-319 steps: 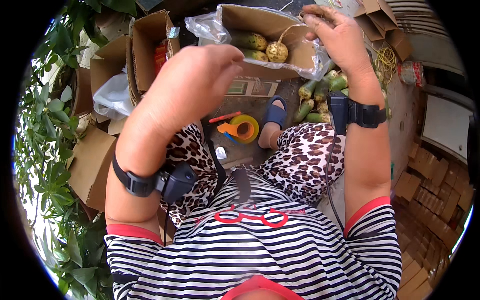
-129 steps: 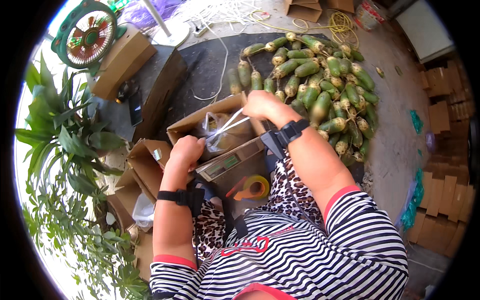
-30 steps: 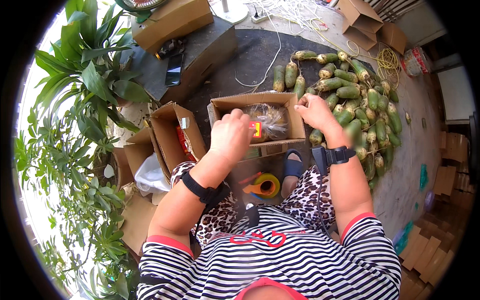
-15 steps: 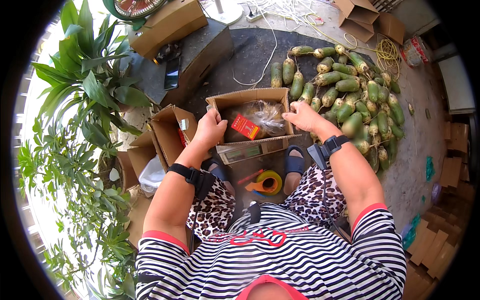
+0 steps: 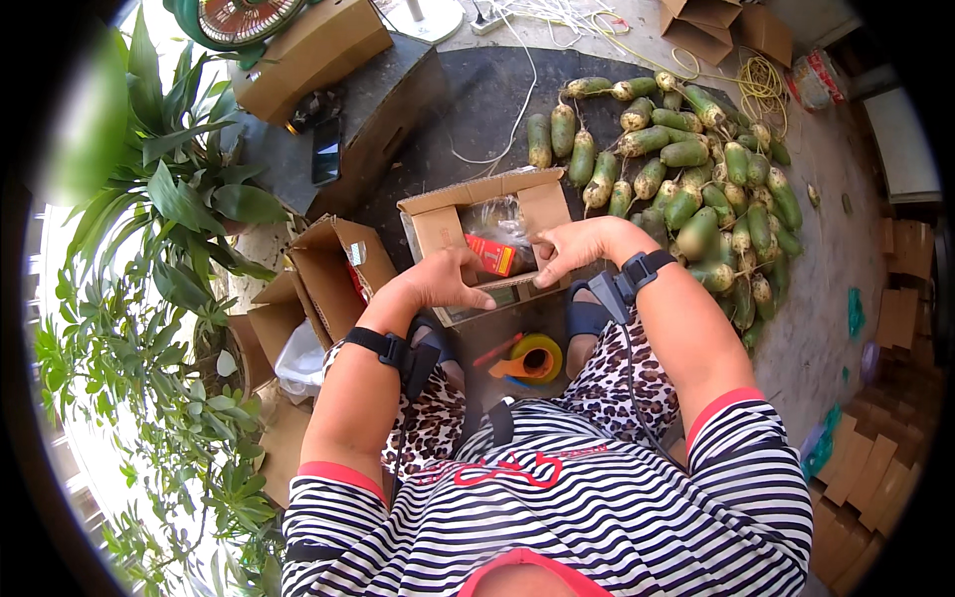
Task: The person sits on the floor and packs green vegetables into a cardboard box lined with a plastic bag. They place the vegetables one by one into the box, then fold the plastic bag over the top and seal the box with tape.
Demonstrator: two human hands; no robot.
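An open cardboard box [image 5: 485, 183] stands in front of me between my feet, its left and right flaps folded inward. Inside lies a clear plastic bag [image 5: 502, 216] with a red printed card [image 5: 487, 255]; the bag's contents are mostly hidden. My left hand [image 5: 445, 278] is at the box's near left edge, thumb and fingers apart. At the near right edge, my right hand [image 5: 585, 247] has its fingers over the right flap and its thumb spread low at the near side. A roll of yellow tape in an orange dispenser [image 5: 532, 360] lies on the floor just nearer to me.
A heap of green radishes [image 5: 696, 189] covers the floor at the right. Left of the box are open cartons [image 5: 343, 264] and leafy plants [image 5: 179, 189]. A dark bench [image 5: 383, 109] bears a phone [image 5: 326, 151] and a fan [image 5: 244, 18]. Flattened cardboard [image 5: 860, 478] lies far right.
Both side flaps of the box have gone from upright to folded in. My hands have moved from the left and right flaps to the near edge, closer together.
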